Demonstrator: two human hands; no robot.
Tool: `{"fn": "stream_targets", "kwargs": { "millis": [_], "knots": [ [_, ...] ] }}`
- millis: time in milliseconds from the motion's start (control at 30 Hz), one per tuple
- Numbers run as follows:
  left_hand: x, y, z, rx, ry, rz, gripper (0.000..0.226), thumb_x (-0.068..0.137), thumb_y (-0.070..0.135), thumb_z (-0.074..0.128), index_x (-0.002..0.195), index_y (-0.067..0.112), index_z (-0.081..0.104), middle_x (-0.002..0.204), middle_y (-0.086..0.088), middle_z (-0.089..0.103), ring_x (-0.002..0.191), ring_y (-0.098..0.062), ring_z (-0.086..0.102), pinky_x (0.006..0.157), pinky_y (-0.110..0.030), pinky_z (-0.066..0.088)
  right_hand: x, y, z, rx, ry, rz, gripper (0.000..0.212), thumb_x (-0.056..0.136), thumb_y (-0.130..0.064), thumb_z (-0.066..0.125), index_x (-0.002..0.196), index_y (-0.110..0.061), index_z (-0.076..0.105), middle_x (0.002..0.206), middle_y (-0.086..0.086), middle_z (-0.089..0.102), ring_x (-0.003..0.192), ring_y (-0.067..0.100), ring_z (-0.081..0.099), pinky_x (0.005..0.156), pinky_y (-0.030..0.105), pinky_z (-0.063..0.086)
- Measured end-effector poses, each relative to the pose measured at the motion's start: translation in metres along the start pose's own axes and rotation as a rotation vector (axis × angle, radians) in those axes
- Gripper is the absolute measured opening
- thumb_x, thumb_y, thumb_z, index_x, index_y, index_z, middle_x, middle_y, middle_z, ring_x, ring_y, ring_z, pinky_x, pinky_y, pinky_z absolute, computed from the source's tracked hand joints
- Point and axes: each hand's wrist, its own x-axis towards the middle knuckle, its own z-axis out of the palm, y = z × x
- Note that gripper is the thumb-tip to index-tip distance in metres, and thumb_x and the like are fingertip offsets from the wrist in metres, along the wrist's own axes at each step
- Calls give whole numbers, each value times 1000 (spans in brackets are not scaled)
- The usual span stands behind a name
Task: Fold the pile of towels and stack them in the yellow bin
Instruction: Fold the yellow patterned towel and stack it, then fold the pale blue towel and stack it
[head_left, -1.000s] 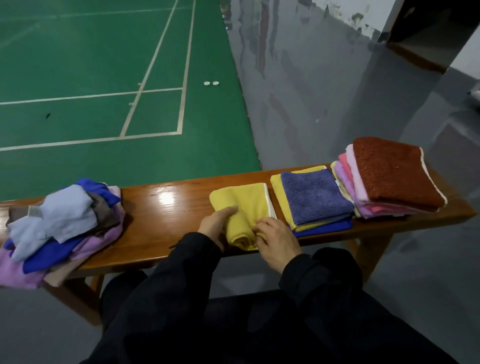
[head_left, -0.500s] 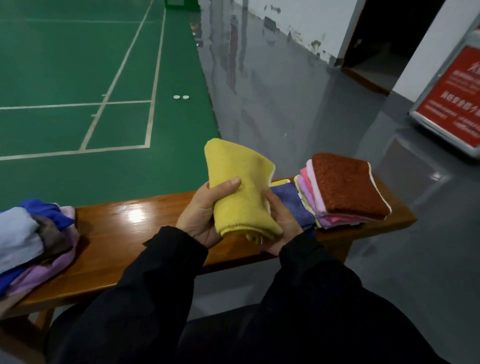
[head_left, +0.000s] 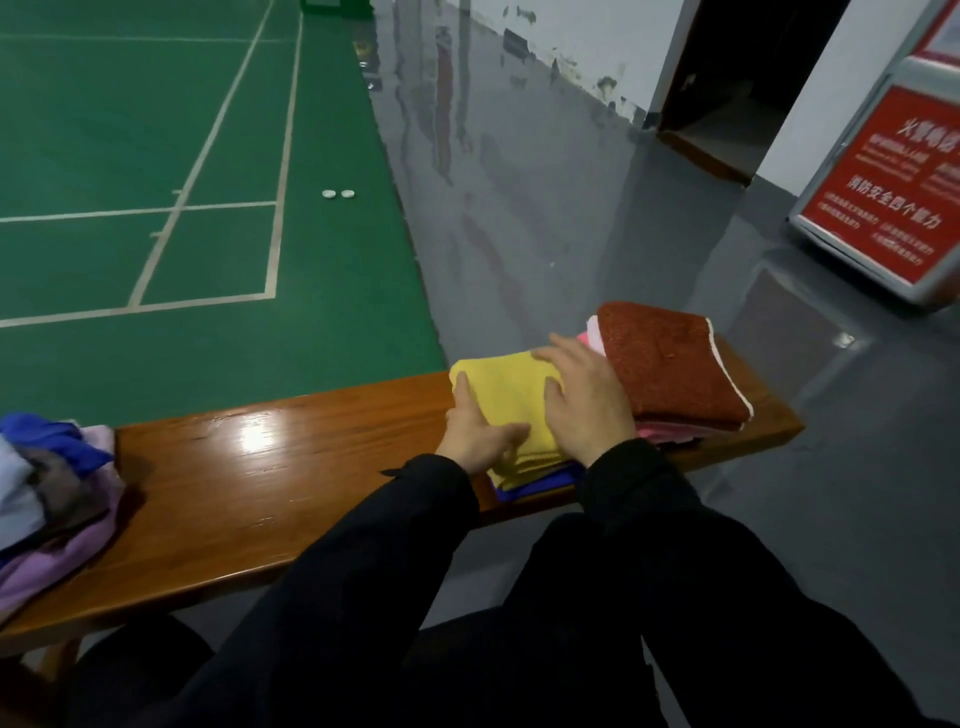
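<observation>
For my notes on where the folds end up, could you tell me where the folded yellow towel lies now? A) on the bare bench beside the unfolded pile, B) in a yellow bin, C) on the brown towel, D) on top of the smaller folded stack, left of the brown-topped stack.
D: the yellow towel lies on the stack with blue edges showing beneath, under both hands, left and right.

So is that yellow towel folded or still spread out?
Folded. The yellow towel lies as a compact, layered rectangle on a small stack on the bench, with both hands resting flat on it.
</observation>
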Motion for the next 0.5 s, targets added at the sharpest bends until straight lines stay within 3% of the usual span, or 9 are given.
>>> {"fn": "stream_targets", "kwargs": {
  "millis": [67, 133, 200, 267, 367, 433, 500],
  "knots": [
    [0, -3, 7, 240, 21, 76, 112, 81, 24, 81, 162, 21, 4, 163, -15, 24, 148, -31, 29, 117, -38, 31, -16, 3, 19, -150, -268, -79, 36, 99, -20, 50, 131, -22, 66, 141, 4, 61, 131, 26, 50, 116, 41, 35],
    [3, -7, 8, 336, 43, 115, 100, 87, 24, 76, 162, 17, 11, 161, -17, 28, 148, -30, 29, 117, -37, 31, -28, 2, 25, -135, -373, -27, 37, 101, -23, 49, 133, -21, 66, 137, 3, 64, 129, 29, 53, 115, 41, 35],
    [3, -9, 2, 344, 58, 123, 93, 89, 32, 73, 161, 16, 17, 159, -17, 33, 145, -31, 35, 115, -39, 36, -31, -2, 22, -89, -316, -1, 34, 101, -24, 51, 130, -18, 68, 133, 3, 66, 128, 28, 55, 114, 40, 37],
    [4, -10, -9, 343, 124, 143, 79, 90, 36, 70, 156, 13, 33, 152, -17, 44, 138, -31, 44, 113, -43, 41, -27, -12, 17, -58, -225, -12, 30, 100, -28, 53, 122, -20, 71, 124, 0, 69, 118, 24, 58, 103, 40, 46],
    [0, -16, -29, 258, 263, 250, 39, 93, 32, 63, 128, 14, 64, 126, -8, 67, 115, -21, 62, 100, -42, 52, -18, -46, 15, 103, -238, 17, 24, 100, -31, 55, 114, -23, 72, 114, -2, 71, 106, 21, 61, 91, 39, 50],
    [-9, -19, -46, 122, 299, 260, 22, 96, 26, 56, 109, 16, 72, 107, -1, 74, 101, -17, 68, 92, -42, 57, -14, -72, 21, 223, -272, 46, 21, 100, -32, 57, 110, -25, 73, 109, -3, 73, 102, 20, 64, 89, 38, 53],
    [-25, -24, -62, 15, 286, 252, 19, 98, 24, 54, 102, 18, 71, 99, 0, 75, 94, -17, 71, 84, -41, 59, -15, -94, 28, 319, -269, 47, 17, 99, -29, 59, 105, -24, 75, 104, -4, 75, 98, 19, 66, 88, 38, 54]
  ]
}}
